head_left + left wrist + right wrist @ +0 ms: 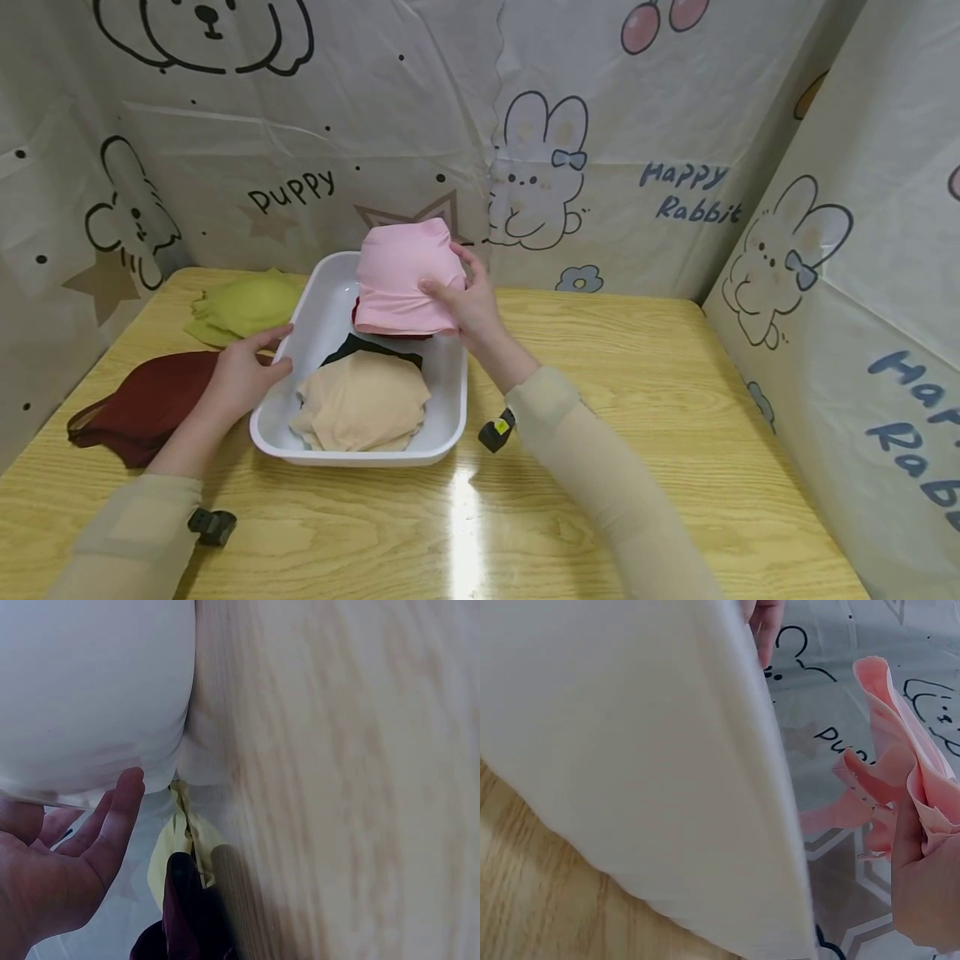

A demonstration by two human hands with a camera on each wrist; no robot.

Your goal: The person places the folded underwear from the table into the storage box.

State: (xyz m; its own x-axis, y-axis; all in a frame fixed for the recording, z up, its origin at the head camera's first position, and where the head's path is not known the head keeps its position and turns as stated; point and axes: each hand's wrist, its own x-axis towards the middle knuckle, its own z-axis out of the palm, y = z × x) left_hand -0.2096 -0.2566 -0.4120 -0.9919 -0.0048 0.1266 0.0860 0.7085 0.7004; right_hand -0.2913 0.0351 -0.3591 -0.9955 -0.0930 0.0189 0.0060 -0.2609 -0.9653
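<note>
My right hand (474, 307) holds a folded pink bra (405, 275) over the back of a white plastic tub (459, 417), thumb on its front. In the right wrist view, a band with small metal fasteners hangs from the pink bra (930, 787). My left hand (243, 371) grips the tub's left rim; in the left wrist view its fingers (124, 799) lie against the outer wall. Inside the tub, a beige folded garment (363, 400) lies in front of a black one (375, 348). Dark red fabric (408, 337) shows just below the pink bra, mostly hidden.
Left of the tub, a dark maroon garment with a strap (153, 396) lies on the wooden table (615, 392), partly behind my left forearm. Behind it is a yellow-green garment (251, 304). Printed cloth (420, 100) walls off the table's back and sides.
</note>
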